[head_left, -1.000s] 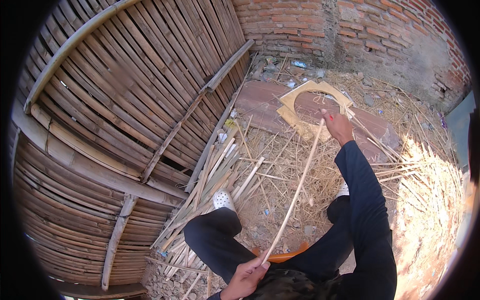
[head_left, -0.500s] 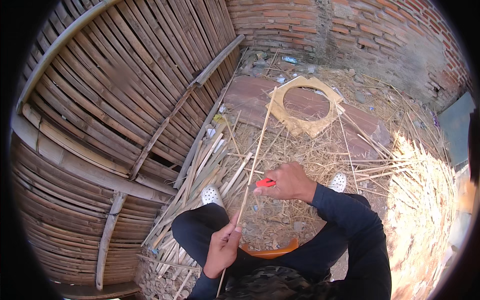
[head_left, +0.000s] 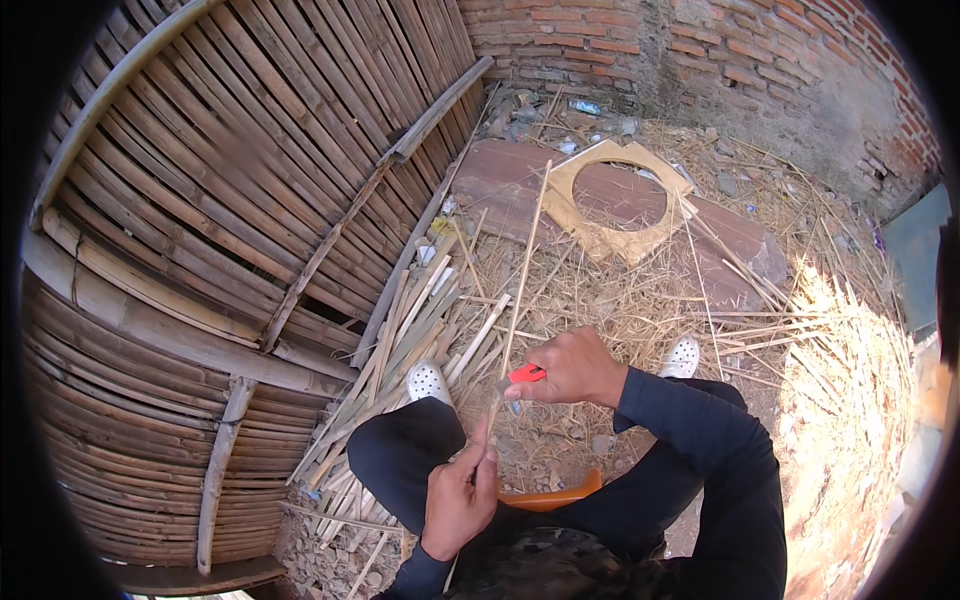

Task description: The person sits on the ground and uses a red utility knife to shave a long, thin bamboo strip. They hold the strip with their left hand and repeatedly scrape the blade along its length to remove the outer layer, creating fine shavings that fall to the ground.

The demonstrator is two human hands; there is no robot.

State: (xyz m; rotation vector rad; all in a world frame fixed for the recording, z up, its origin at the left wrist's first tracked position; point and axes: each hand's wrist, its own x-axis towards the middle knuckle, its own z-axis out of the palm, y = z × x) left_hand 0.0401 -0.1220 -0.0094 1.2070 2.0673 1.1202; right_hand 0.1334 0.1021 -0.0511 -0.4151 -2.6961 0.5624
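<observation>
A long, thin bamboo strip (head_left: pixel 525 270) slants up and away from my lap. My left hand (head_left: pixel 458 502) is closed round its lower part, thumb along the strip. In my closed right hand (head_left: pixel 574 367) is a knife with a red handle (head_left: pixel 528 373). Its blade, partly blurred, lies against or very close to the strip, above my left hand; exact contact is hard to see. The strip's far end points toward a yellowish board with a round hole (head_left: pixel 560 205).
Split bamboo strips (head_left: pixel 405 340) lie heaped at the left, beside a slatted bamboo wall (head_left: pixel 250 150). A brown panel (head_left: pixel 500 185) rests under the holed board, amid straw and litter. Beyond stands a brick wall (head_left: pixel 560 45). An orange seat edge (head_left: pixel 550 497) shows between my legs.
Both hands keep their grips. The knife has shifted slightly down and to the left relative to my body, and my left hand sits a little further right in the picture. The whole view has tilted slightly.
</observation>
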